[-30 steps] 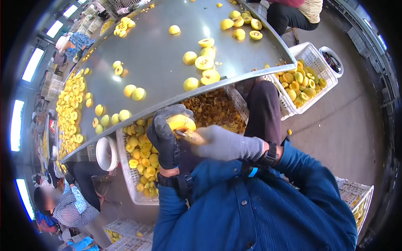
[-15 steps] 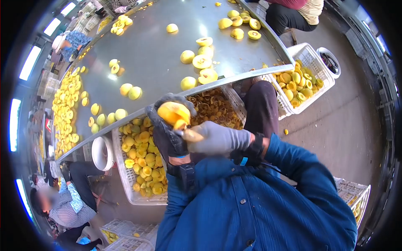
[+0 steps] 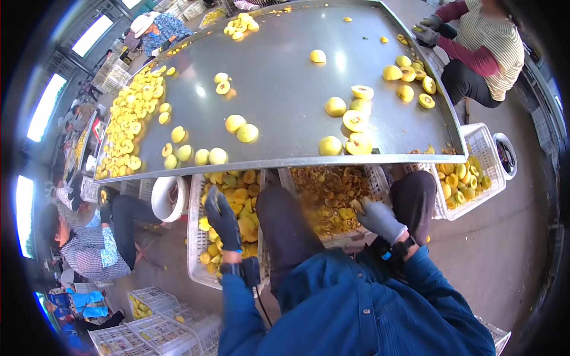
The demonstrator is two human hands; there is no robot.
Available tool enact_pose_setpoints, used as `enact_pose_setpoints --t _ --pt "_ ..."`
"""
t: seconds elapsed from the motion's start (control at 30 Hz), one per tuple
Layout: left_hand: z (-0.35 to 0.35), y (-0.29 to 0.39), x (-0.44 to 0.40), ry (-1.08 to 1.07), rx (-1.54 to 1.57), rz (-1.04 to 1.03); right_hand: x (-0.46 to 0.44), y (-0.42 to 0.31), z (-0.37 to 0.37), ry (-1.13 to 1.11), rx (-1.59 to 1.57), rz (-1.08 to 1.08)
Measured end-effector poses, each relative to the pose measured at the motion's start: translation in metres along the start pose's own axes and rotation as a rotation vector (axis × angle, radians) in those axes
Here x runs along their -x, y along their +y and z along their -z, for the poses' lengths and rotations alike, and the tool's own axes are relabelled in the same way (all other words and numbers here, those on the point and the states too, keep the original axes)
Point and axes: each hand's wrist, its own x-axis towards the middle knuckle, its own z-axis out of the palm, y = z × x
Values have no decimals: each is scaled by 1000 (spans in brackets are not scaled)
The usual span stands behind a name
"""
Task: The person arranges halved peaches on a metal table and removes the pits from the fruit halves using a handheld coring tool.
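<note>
Yellow fruit (image 3: 246,226) lay in a crate (image 3: 193,240) at 10 o'clock. Over it, the left hand (image 3: 224,221) had spread fingers. The right hand (image 3: 382,221) was by the scraps (image 3: 323,191); I couldn't tell its fingers' state. The table (image 3: 285,89) stood at 12 o'clock.

You're in a fruit-processing workshop: metal worktable (image 3: 285,77) at upper centre, fruit-filled crate (image 3: 194,243) below, co-worker (image 3: 494,56) upper right.

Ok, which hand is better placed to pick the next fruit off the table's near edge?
Probably the left hand: it looks open above the crate of fruit halves, fingers towards two yellow fruits by the edge. The right hand sits over the crate of scraps, farther from the table.
</note>
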Motion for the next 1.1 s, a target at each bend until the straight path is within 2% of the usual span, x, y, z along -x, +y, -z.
enact_pose_setpoints --t 0.1,0.17,0.27,0.3,0.37,0.4,0.5,0.53,0.57,0.63,0.67,0.7,0.8,0.9,1.0,1.1 --pt "-33 1 -82 -80 -116 -188 -1 0 -5 -52 -49 -23" --pt "-74 -17 -134 -184 -275 -203 -3 -5 -5 -97 -46 -77" --pt "-145 -33 -183 -258 -612 -167 -6 1 -13 -156 -62 -33" --pt "-174 -64 -195 -254 -662 -174 -8 6 -19 -155 -63 -27" --pt "-194 -69 -202 -380 -734 -83 -13 -1 -9 -196 -73 -105" --pt "-193 -63 -207 -386 -752 -103 -14 -5 -5 -222 -80 -144" --pt "-177 -71 -227 -465 70 13 -17 -5 -8 -236 -79 -187" --pt "-162 -60 -224 -503 508 201 -18 -5 -8 -214 -105 -155" --pt "-148 -48 -219 -528 814 356 -21 -6 -7 -253 -164 -172" --pt "-132 -18 -208 -596 1132 547 -23 -19 12 -341 -284 -208" --pt "-131 -2 -202 -620 1218 616 -19 -3 -18 -219 -167 -85" --pt "-135 16 -197 -654 1296 677 -17 -3 -19 -176 -192 -53" --pt "-149 60 -183 -705 1404 815 -12 -3 -19 -77 -242 -8" --pt "-170 68 -179 -718 1349 861 -8 0 -22 -66 -282 -26" --pt "-223 41 -176 -787 1088 737 -5 2 -21 -8 -334 -42" --pt "-276 66 -171 -835 853 539 -3 4 -23 33 -274 6"
